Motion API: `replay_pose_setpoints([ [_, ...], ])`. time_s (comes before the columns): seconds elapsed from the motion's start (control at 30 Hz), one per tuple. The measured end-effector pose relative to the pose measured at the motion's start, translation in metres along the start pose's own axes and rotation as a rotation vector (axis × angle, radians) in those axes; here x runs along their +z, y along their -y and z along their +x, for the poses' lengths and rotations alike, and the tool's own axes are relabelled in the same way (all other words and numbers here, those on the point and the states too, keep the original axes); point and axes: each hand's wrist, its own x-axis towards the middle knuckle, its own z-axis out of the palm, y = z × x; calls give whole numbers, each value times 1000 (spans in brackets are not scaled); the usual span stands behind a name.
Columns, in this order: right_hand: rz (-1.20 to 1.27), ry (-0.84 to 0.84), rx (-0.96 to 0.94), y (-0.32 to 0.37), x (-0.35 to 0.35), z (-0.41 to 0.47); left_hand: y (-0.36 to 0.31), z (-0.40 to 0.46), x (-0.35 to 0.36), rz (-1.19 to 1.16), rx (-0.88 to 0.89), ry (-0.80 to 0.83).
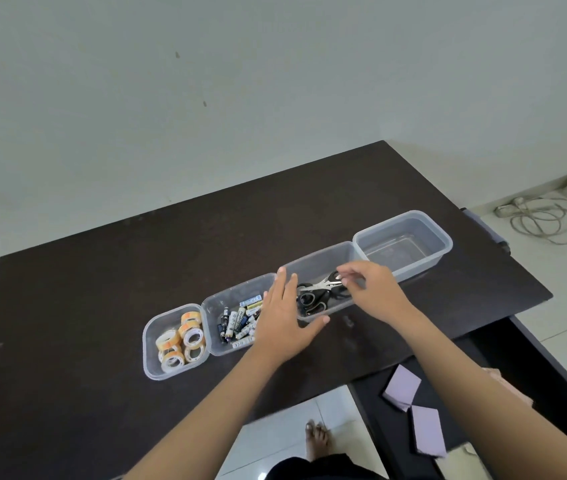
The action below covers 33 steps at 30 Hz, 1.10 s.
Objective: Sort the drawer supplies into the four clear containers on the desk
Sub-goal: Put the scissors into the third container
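Four containers: clear plastic, rounded corners, in a row on my dark desk (102, 289)
Tapes box (152, 362): round rolls
Batteries box (216, 306): small cylinders
Scissors box (316, 265): black handles, metal blades
Last box (441, 244): holds nothing
Left hand (285, 323): flat, fingers straight, against scissors box
Right hand (375, 292): loosely curled over scissors (313, 296); grip unclear
Drawer (504, 368): purple pads (413, 410)
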Motion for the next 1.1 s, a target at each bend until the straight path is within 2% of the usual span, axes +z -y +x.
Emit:
replay_pose_setpoints([
  [0.1,68,-74,-73,1,0,-29,-8,-34,5,-61,4,-52],
  [0.2,90,-75,-106,-1,0,-66,-18,-72,15,-102,-5,-51],
  [0.4,62,57,-100,-21,-2,-152,-43,-151,53,-175,-106,30],
  [0.53,-5,187,-15,-42,-16,-208,-65,-196,84,-208,-161,64],
  [0.63,-51,204,43,-60,-34,-240,-84,-219,107,-245,-195,108],
  [0.83,-177,251,166,-103,-76,-265,-113,-221,142,-272,-240,166],
  [1.1,-317,361,322,-183,-105,-242,-135,-180,188,-268,-351,212],
])
